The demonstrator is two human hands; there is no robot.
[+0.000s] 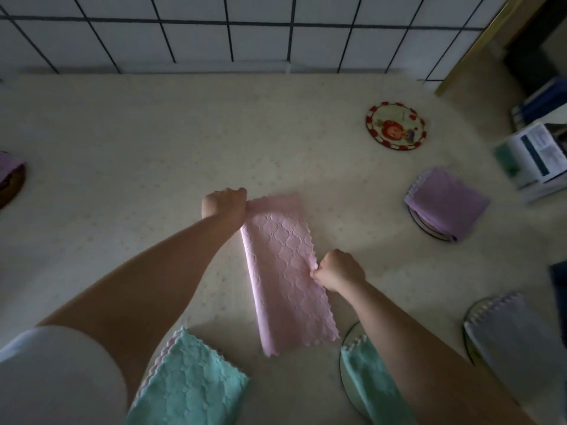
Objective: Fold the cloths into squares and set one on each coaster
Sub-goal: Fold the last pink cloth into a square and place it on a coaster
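A pink cloth [285,271], folded into a long strip, lies in the middle of the table. My left hand [225,207] pinches its far left corner. My right hand [339,269] pinches its right edge about halfway along. A round red-rimmed coaster [395,126] with a cartoon picture sits bare at the back right. A folded purple cloth [445,204] rests on a round coaster [429,230] at the right. A grey cloth [515,335] lies on a coaster [474,308] at the near right. A teal cloth [368,378] covers a coaster [348,338] under my right forearm.
A teal cloth stacked over a pink one [190,381] lies at the near left edge. A dark coaster with a purple cloth [9,179] shows at the far left. A box [534,161] stands at the right edge. A tiled wall [214,32] backs the table.
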